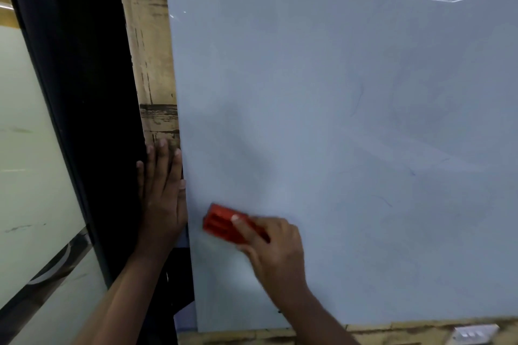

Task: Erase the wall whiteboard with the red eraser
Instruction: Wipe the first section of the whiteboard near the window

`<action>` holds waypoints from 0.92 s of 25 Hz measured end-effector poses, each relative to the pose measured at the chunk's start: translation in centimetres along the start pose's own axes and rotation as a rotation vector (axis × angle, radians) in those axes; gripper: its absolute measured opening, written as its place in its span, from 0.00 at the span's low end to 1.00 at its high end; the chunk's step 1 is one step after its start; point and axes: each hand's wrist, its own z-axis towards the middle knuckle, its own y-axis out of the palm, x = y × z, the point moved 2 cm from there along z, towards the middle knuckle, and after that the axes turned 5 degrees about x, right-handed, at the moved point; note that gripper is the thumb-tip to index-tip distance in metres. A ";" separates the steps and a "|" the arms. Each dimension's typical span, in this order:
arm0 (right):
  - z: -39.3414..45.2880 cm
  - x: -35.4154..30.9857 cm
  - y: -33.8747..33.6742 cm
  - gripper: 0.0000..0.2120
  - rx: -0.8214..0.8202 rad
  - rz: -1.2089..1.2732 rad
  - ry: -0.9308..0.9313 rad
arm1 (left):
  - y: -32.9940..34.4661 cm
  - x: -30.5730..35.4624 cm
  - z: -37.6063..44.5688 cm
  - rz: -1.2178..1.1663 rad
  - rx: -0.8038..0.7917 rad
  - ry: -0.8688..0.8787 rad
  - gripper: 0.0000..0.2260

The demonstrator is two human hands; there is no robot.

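Whiteboard (336, 120) fills most of the head view, pale and glossy, with a few faint blue marks toward its right side. Low on its left part, the red eraser (224, 223) lies against the surface, gripped by the right hand (273, 246), its fingers curled over the eraser's back. The left hand (162, 193) lies flat, fingers straight, on the wood-patterned wall (151, 64) just beside the board's left edge. A white switch plate (473, 334) sits below the board.
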 end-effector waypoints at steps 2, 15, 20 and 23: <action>0.6 2.3 -2.0 0.26 0.072 -0.004 0.154 | -0.2 0.1 -0.7 -0.006 -0.019 0.000 0.25; -1.2 0.2 -1.0 0.27 0.108 0.050 0.322 | -0.8 0.9 -4.8 -0.047 -0.096 -0.084 0.24; -7.6 -2.4 3.6 0.31 -0.151 -0.114 -0.016 | -1.5 1.0 -7.3 -0.027 -0.179 -0.101 0.25; -8.3 -1.9 3.1 0.31 -0.190 -0.099 -0.043 | -1.7 0.7 -7.4 -0.058 -0.216 -0.114 0.24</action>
